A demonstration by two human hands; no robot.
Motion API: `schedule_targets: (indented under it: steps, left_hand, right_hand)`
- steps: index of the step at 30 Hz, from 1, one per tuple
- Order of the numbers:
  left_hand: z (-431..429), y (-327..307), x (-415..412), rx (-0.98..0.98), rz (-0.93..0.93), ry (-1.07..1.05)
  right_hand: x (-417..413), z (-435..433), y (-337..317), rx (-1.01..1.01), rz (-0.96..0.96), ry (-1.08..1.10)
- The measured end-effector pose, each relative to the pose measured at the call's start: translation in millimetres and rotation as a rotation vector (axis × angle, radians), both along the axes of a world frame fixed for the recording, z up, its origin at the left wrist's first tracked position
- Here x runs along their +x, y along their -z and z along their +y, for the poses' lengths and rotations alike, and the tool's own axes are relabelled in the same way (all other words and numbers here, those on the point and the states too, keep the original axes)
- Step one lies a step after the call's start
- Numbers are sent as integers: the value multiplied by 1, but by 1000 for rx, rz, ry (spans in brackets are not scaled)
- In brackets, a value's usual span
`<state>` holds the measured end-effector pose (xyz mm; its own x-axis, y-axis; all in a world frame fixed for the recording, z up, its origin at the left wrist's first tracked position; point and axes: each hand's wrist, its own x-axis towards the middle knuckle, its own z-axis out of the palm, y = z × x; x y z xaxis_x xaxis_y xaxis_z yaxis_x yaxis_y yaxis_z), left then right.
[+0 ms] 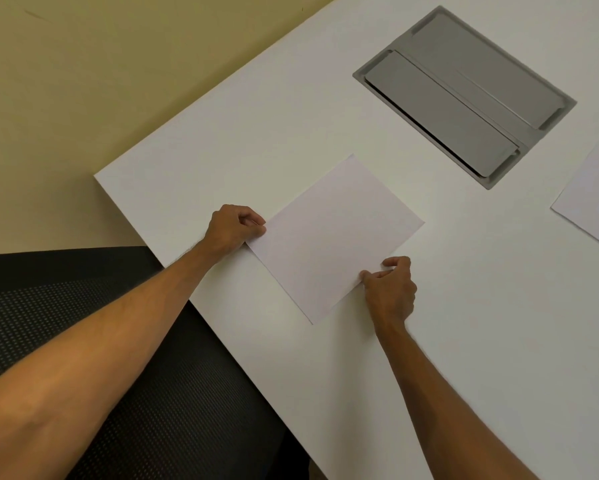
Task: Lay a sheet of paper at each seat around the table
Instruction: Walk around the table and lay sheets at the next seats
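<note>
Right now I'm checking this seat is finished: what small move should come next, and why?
Probably let go with both hands. The white sheet of paper already lies flat on the white table in front of the black mesh chair, while the left hand and right hand pinch opposite edges.

Both forearms are bare, with no sleeves in sight. The left hand [234,228] and right hand [389,289] wear no gloves. Fine hair edges the forearms.
</note>
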<state>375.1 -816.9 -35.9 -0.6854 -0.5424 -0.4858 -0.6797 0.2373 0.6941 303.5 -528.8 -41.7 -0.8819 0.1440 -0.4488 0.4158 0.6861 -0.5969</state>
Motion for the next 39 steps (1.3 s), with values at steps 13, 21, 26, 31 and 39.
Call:
schedule_targets:
  steps: [13, 21, 26, 31, 39]
  left_hand:
    - [53, 4, 40, -433, 1, 264]
    - [71, 27, 65, -510, -158, 421]
    - [62, 28, 78, -538, -202, 433]
    - [59, 26, 82, -537, -226, 430]
    - [58, 28, 81, -539, -239, 436]
  right_hand:
    - [-30, 22, 6, 193, 326, -431]
    - [-42, 29, 20, 372, 190, -812]
    - [-27, 25, 22, 425, 217, -836]
    - [-20, 20, 24, 412, 213, -830]
    - [-23, 20, 25, 432, 223, -848]
